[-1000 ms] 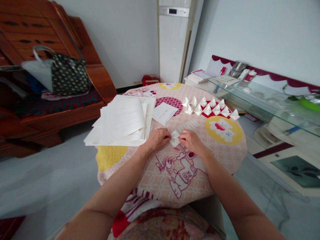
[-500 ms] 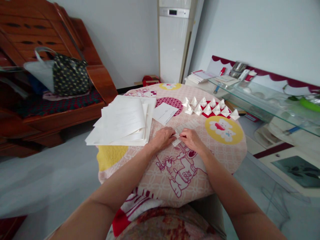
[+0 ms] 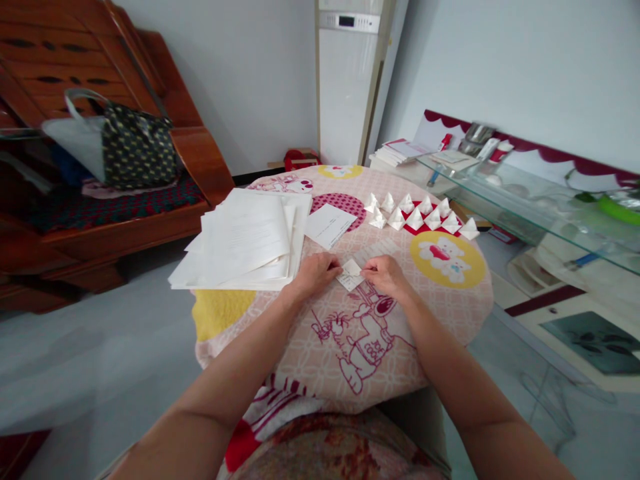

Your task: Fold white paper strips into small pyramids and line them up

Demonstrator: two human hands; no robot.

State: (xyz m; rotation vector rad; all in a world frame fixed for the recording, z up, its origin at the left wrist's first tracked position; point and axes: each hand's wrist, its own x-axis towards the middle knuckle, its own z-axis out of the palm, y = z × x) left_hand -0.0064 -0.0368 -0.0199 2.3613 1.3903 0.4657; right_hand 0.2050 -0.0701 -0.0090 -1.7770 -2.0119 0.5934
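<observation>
A small square of folded white paper with printed lines lies on the patterned tablecloth between my hands. My right hand pinches its right corner. At the left corner, my left hand is closed with its fingertips on the paper's edge; the exact grip is partly hidden. Beyond them, several folded white paper points stand in two rows, some over a red patch of cloth. A printed sheet lies flat behind my left hand.
To the left on the round table is a loose stack of white paper. A glass shelf borders the table's right side. A wooden bench holding a dotted bag stands at left, and a tall white appliance behind.
My left hand has slid slightly left, and my hands are farther apart. More of the folded paper shows between them. The paper points and the stack stay in place.
</observation>
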